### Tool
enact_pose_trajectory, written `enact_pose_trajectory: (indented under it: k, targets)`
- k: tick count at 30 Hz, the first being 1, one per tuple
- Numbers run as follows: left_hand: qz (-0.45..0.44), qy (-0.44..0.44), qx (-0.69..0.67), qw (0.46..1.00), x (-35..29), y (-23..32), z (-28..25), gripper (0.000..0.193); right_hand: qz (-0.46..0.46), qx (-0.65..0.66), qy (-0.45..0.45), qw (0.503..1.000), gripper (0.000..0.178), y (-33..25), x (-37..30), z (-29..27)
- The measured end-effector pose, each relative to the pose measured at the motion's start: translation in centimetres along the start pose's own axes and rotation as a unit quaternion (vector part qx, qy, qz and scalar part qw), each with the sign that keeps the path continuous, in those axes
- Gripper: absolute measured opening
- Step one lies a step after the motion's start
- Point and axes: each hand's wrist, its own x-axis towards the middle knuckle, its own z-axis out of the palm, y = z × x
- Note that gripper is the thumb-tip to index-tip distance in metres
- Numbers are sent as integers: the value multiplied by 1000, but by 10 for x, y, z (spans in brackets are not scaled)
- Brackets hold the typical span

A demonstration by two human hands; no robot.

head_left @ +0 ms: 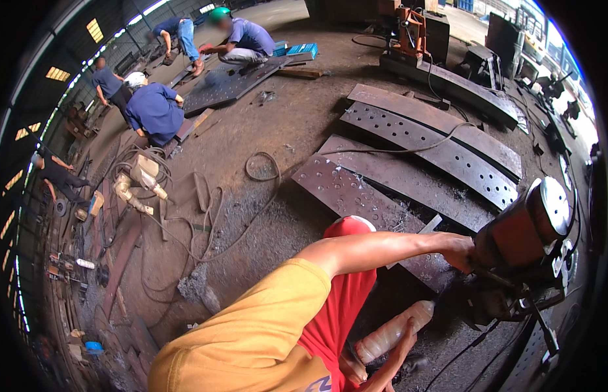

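Note:
A bulky drilling machine (513, 242) with a dark body and a bright metal top stands at the right. My left hand (457, 251) reaches across to it from a yellow sleeve. Its fingers curl at the end of a bar handle (497, 277) on the machine, partly hidden in shadow. Lower down, my right hand (405, 343) is closed round a cloudy plastic bottle (392, 333). The bottle lies tilted, its narrow end toward the dark base of the machine. What lies at the bottle's tip is too dark to make out.
Long steel plates (408, 157) with drilled holes lie overlapped beyond my arm. A cable (395, 151) crosses them, and more hoses (216, 209) loop over the floor. An orange machine (408, 32) stands on a beam behind. Several people (153, 111) work at the far left.

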Motion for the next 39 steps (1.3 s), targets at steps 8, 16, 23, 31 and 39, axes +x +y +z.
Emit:
enact_pose_trajectory:
  k: [8,16,23,31,39]
  targets:
    - [10,10,-1,1000,-8,-3,1,24,3,18,-10,1000,66,-1,-8,4]
    - [-46,-32,-49,997,1,10,-7,30,-112,-108,56,986,68,18,11,-15]
    - [-21,-49,26,998,6,-8,-3,33,-192,-68,51,978,73,3,-8,25]
    - [-3,-22,57,998,-3,-13,-3,32,-191,-209,45,958,76,29,-9,31]
    - [-100,511,-334,786,-7,-28,34,22,-265,-259,17,929,94,28,-3,-5]
